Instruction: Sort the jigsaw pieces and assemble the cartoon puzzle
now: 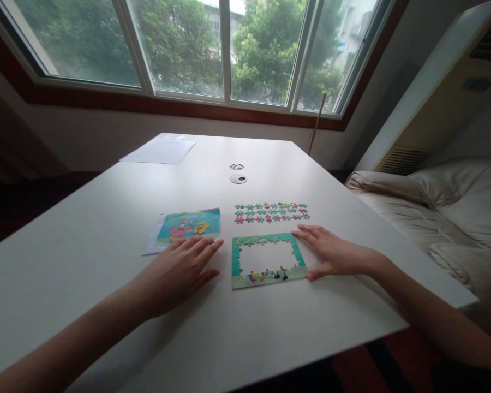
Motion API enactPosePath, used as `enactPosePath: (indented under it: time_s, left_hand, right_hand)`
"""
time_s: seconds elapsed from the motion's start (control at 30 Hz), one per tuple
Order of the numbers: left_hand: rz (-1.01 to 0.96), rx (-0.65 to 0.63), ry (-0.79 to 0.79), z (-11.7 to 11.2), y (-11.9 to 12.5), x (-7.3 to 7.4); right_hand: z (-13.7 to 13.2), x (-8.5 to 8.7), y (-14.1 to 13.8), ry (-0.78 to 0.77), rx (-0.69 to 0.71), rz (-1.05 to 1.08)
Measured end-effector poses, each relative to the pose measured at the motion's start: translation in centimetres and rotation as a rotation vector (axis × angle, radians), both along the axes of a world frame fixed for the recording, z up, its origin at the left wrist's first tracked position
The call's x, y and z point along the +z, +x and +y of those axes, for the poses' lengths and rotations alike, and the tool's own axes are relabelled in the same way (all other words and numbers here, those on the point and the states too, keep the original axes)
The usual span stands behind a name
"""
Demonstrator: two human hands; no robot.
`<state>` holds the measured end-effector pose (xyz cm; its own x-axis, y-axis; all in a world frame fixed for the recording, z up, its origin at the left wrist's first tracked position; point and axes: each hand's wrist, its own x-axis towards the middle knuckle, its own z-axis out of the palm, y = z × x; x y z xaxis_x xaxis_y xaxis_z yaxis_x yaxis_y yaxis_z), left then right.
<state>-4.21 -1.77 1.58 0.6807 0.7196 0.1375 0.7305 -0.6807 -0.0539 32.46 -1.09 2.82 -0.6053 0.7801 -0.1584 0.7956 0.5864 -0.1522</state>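
My left hand (184, 267) lies with fingers stretched out, its fingertips over the lower edge of a cartoon picture card (210, 221) on white paper. To the right is a jigsaw puzzle frame (238, 281), its border printed with cartoon figures and its middle bare of pieces. At the frame's right edge rests my right hand (331, 254), fingers spread, fingertips at the upper corner and thumb near the lower one. Loose jigsaw pieces (269, 211) lie in three rows just beyond the frame. Neither hand grips anything.
The white table (106, 229) carries sheets of paper (159, 150) at its far left. Two round cable-hole fittings (238, 179) sit in the tabletop's far middle. A padded beige sofa (401, 202) stands to the right, and a thin stick (317, 124) leans below the window.
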Motion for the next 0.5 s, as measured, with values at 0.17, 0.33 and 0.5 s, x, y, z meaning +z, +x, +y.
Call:
enactPosePath:
  time_s: [0.17,0.33,0.5]
  left_hand:
    - [-0.024,-0.025,0.004,-0.3,0.4,0.2]
    - [-0.045,-0.094,0.017,-0.8,0.9,0.2]
    - [0.006,-0.109,0.024,-1.0,1.4,-0.2]
  right_hand:
    - [0.0,-0.1,0.1,0.017,0.013,0.021]
    - [0.0,0.0,0.0,0.011,0.011,0.013]
    - [0.1,-0.1,0.0,0.007,0.001,0.005]
